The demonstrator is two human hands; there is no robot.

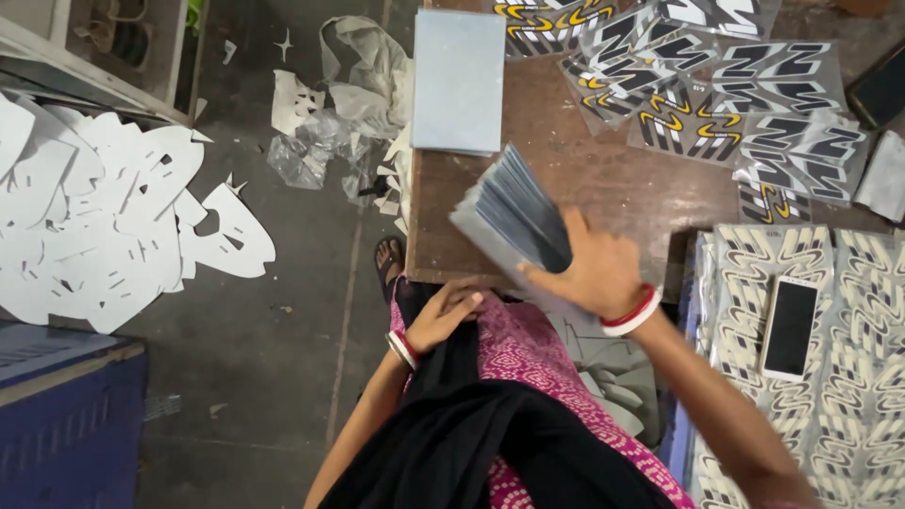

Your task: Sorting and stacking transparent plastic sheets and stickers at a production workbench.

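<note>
My right hand point(594, 273) grips a thick stack of grey sheets point(509, 215), fanned and tilted above the near left corner of the brown table point(603, 184). A red and white bangle sits on that wrist. My left hand point(443, 316) rests on my lap against the black and pink cloth, fingers loosely apart and holding nothing. It also wears bangles. A second flat stack of pale blue-grey sheets point(459, 80) lies on the table's far left edge.
Black, white and yellow patterned cut-outs point(716, 85) spread over the table's far right. A white phone point(788, 327) lies on sheets of cream patterned shapes point(848, 377) at right. White paper offcuts point(104, 226) and crumpled plastic point(330, 132) litter the floor at left. A blue box point(66, 415) stands at bottom left.
</note>
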